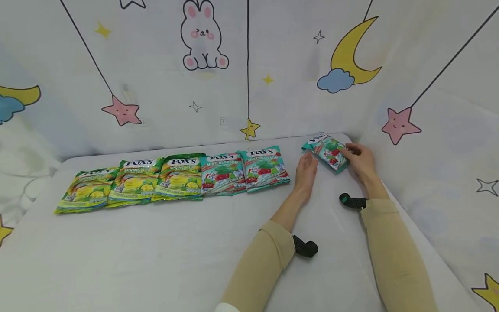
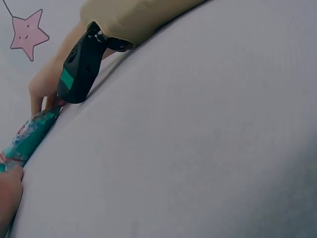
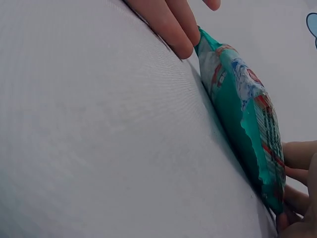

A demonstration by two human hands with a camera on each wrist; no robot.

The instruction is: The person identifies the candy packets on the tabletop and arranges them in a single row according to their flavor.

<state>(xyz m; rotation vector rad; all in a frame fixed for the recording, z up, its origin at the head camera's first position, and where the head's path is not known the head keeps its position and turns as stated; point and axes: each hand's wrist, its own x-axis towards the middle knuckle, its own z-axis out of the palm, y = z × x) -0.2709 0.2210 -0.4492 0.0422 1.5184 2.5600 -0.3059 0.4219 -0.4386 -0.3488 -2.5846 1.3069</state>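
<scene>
A teal Fox's Mint Blossom candy bag lies tilted at the table's back right corner. My right hand grips its right end, fingers on top; in the right wrist view, fingertips of the right hand pinch the bag's edge. Beside the bag's lower left side is my left hand, with fairly straight fingers. The left wrist view shows the left hand at the near end of the bag. Whether it presses on the bag is hard to tell.
To the left stretches a row of bags: several yellow-green Spring Tea bags and two teal Mint Blossom bags. White cloth covers the table. A printed curtain rises behind the back edge and along the right.
</scene>
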